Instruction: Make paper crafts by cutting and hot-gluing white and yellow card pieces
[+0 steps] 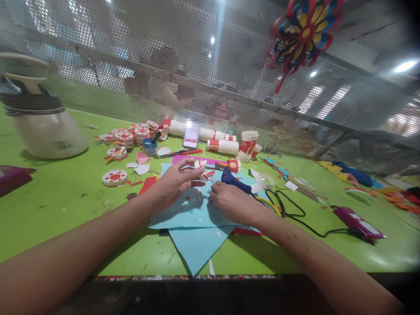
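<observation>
Over the light blue paper sheets (pixel 200 249), my left hand (pixel 175 181) pinches a small white-and-red paper piece (pixel 200 164) between thumb and fingers. Facing it, my right hand (pixel 229 200) has its fingers drawn together, close to the left fingertips. A thin pale tip (pixel 212 180) shows at the right fingers; what it belongs to is not clear. Just beyond the right hand lies a dark blue glue gun (pixel 234 180). Behind it rests a red-and-white paper cup (pixel 234 166). Small red and white scraps are scattered on the blue sheet.
Round red-and-white paper pieces (pixel 124 136) pile at the back left near a blue jar (pixel 150 147). Stacked paper cups (pixel 223 147) and a phone (pixel 190 134) are behind. A black cord (pixel 297 214) joins a purple box (pixel 359 223). A large white container (pixel 49 127) stands left.
</observation>
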Available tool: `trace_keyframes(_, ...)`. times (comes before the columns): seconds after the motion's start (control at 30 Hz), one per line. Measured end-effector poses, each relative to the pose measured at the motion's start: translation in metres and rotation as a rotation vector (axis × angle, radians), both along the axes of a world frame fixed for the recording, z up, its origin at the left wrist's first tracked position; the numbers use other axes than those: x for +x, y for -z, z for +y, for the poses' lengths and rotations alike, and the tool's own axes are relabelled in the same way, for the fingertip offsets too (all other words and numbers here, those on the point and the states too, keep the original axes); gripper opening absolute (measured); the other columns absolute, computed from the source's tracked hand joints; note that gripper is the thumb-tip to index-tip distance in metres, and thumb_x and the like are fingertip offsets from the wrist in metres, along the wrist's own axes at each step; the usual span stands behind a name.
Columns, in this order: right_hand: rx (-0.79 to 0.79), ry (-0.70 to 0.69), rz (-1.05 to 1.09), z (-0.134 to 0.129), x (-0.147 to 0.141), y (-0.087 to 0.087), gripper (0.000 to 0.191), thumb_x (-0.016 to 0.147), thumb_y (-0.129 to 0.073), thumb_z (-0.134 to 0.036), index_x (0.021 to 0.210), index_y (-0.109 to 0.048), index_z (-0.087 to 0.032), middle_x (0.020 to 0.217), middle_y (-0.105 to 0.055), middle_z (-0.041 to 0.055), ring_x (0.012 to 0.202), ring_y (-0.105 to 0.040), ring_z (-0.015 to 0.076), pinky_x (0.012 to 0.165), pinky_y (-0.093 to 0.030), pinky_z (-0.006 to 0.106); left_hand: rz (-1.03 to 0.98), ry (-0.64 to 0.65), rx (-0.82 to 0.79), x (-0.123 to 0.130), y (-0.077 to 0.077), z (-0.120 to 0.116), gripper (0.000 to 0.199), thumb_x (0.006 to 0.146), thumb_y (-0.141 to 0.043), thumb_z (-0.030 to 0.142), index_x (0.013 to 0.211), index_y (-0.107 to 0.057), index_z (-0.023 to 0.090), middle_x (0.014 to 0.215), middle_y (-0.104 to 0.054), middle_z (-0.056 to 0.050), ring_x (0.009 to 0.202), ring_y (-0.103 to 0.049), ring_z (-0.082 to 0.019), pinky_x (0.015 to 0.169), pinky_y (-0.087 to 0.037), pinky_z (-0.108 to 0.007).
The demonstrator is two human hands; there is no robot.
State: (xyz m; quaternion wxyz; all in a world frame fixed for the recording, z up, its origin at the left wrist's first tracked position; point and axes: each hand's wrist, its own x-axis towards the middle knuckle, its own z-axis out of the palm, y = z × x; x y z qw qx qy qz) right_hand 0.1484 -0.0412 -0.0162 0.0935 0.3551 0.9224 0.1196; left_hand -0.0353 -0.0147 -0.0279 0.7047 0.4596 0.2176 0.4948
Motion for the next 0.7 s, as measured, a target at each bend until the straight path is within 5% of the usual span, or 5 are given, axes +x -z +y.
trace_keyframes(0.3, -0.047, 0.083, 0.150, 0.002, 0.006, 0.000, 0.012, 0.086, -0.050, -0.016, 0.085, -0.061, -0.012, 0.089, -0.060, 0.0094, 0.072, -0.055, 0.0175, 0.058, -0.036, 0.028, -0.002, -0.004, 0.019, -0.002, -0.002, -0.002, 0.029, 0.074, -0.071, 0.024, 0.097, -0.056, 0.017, 0.085, -0.065, -0.007, 0.084, -0.062, -0.019, 0.077, -0.048, -0.034)
trace_keyframes(0.53, -0.115, 0.133, 0.382, 0.003, 0.011, -0.003, 0.010, 0.081, -0.053, -0.008, 0.077, -0.059, -0.015, 0.074, -0.061, 0.0023, 0.064, -0.052, 0.0123, 0.056, -0.036, 0.023, -0.012, -0.003, -0.030, -0.001, 0.001, -0.001, 0.034, 0.070, -0.074, 0.025, 0.097, -0.055, 0.017, 0.085, -0.067, -0.007, 0.079, -0.064, -0.018, 0.076, -0.049, -0.034)
trace_keyframes(0.6, -0.112, 0.180, 0.531, 0.004, 0.016, -0.010, 0.010, 0.081, -0.053, -0.008, 0.081, -0.059, -0.015, 0.073, -0.061, 0.0013, 0.063, -0.052, 0.0112, 0.056, -0.039, 0.022, -0.022, 0.006, -0.053, 0.001, 0.000, -0.002, 0.035, 0.070, -0.074, 0.023, 0.098, -0.053, 0.017, 0.084, -0.067, -0.006, 0.078, -0.065, -0.018, 0.077, -0.049, -0.034)
trace_keyframes(0.7, -0.265, 0.294, 1.030, 0.007, 0.027, -0.021, 0.009, 0.081, -0.058, -0.019, 0.088, -0.062, -0.016, 0.065, -0.059, -0.0012, 0.054, -0.050, 0.0100, 0.050, -0.041, 0.023, -0.024, 0.013, -0.078, 0.003, -0.003, -0.006, 0.039, 0.069, -0.075, 0.019, 0.099, -0.051, 0.015, 0.085, -0.067, -0.006, 0.075, -0.064, -0.016, 0.079, -0.049, -0.034)
